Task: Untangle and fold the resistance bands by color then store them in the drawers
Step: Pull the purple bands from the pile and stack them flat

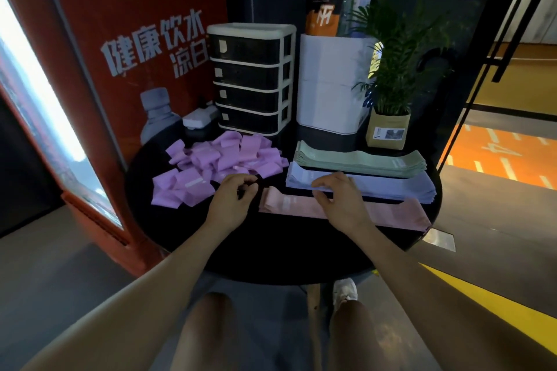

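Observation:
A heap of folded purple bands (217,163) lies on the left of the round black table (271,253). On the right, flat stacks lie in rows: green bands (361,159) at the back, blue bands (391,187) in the middle, pink bands (391,214) nearest me. My left hand (232,202) hovers with fingers curled just left of the pink stack's end, holding nothing I can see. My right hand (340,199) rests over the left part of the blue and pink stacks, fingers spread and touching the blue stack's edge. A black drawer unit (250,78) with a white frame stands behind, all drawers closed.
A white box-shaped appliance (331,81) stands right of the drawers, with a potted plant (388,126) beside it. A white power adapter (199,119) lies left of the drawers. A red vending machine (120,69) borders the table's left side. My legs show below the table.

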`<state>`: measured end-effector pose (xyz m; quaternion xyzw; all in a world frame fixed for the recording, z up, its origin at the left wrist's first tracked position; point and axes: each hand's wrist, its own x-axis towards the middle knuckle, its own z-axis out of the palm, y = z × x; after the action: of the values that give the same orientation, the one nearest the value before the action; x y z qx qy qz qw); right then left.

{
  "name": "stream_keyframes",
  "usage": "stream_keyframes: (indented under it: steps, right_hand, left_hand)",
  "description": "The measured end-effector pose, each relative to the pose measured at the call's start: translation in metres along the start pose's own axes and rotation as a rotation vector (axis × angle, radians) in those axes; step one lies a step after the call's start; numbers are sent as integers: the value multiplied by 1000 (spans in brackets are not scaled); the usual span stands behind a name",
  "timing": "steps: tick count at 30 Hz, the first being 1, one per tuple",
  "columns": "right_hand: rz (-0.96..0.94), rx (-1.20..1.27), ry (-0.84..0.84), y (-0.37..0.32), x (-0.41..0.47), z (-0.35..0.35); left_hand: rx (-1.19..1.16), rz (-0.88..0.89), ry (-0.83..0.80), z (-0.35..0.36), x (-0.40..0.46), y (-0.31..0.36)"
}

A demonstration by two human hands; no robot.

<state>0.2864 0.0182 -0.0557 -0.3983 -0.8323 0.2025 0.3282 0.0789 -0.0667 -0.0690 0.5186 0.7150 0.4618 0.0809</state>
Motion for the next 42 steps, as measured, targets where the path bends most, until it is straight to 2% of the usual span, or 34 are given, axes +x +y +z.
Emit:
stream_keyframes:
  steps: [8,17,22,24,30,34,38,42]
  right_hand:
    - [-72,22,-101,-42,62,32]
    - [-137,-354,-324,-49,116,93]
    - [-179,-536,-256,-48,129,97]
    - [-174,-473,-234,-55,140,92]
    - [-183,-9,-54,-89,193,67]
    - [-278,99,-1,-115,217,45]
    - [-341,211,8,-132,231,27]
    - [-445,293,-24,-143,234,4]
  left_hand:
    - [151,-7,98,-42,27,-22]
    - [265,-13,-14,-48,64,-54]
    - [271,-12,-34,-43,79,-61]
    - [262,-5,-24,-43,85,-60]
    - [123,35,24,-59,118,-40]
    - [-35,26,86,-73,148,-17]
    - [-135,112,101,-88,172,21]
    - [-212,241,-6,-102,188,50]
